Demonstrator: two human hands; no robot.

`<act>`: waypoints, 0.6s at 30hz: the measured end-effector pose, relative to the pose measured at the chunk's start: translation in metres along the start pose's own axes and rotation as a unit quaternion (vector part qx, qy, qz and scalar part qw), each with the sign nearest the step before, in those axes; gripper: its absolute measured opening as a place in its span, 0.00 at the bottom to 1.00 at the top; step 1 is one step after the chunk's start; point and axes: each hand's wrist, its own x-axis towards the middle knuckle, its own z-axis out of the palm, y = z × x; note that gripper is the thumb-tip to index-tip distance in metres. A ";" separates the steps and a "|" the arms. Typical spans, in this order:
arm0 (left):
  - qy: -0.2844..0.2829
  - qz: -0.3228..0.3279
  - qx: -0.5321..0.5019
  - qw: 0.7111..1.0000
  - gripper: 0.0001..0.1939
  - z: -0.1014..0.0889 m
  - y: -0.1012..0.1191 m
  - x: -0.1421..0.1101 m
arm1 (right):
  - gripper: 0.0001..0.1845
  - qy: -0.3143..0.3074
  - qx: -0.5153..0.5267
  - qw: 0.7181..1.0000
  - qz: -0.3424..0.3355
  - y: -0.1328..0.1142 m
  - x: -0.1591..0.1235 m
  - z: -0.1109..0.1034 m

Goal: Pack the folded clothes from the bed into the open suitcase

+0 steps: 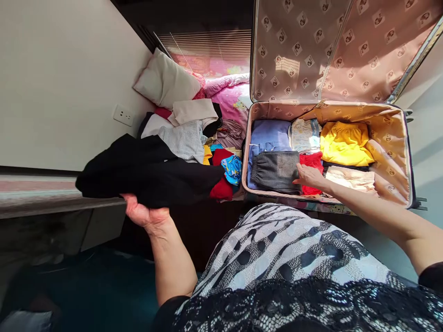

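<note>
The two hands are well apart. The left hand (pixel 145 214) is under a black garment (pixel 138 170), palm turned up, bearing its weight; the cloth hides the fingers, so I cannot tell whether they grip it. The right hand (pixel 309 179) is flat and loose, its fingertips touching the right edge of folded dark grey pants (pixel 275 171).

The black garment hangs in the air outside the open suitcase (pixel 244 173), off its left edge. Its long axis runs roughly left to right, with the right end pointing toward the suitcase's near left corner but short of it. The left hand is the nearer one to it; the right is over the near half of the suitcase.

The dark grey pants fill that near left corner, with a red garment (pixel 313 161) just to their right, partly under the right hand. Toward the far edge lie a folded blue garment (pixel 272 131), a pale printed one (pixel 304 134) and yellow shorts (pixel 346 143).

Beyond the black garment, a grey garment (pixel 183 138) and a blue patterned cloth (pixel 231 169) lie in a loose pile, with a white pillow (pixel 166 83) behind.
</note>
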 end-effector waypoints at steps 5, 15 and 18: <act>-0.019 -0.025 -0.047 0.998 0.27 0.007 0.000 0.000 | 0.62 0.001 -0.222 0.944 -0.246 -0.042 0.028 0.010; 0.019 -0.077 -0.056 0.995 0.30 0.015 -0.002 -0.001 | 0.32 -0.094 -0.054 0.963 -0.248 -0.047 0.046 0.052; -0.007 -0.091 -0.067 0.994 0.28 0.025 -0.002 -0.006 | 0.33 -0.065 -0.018 0.966 -0.251 -0.065 0.044 0.037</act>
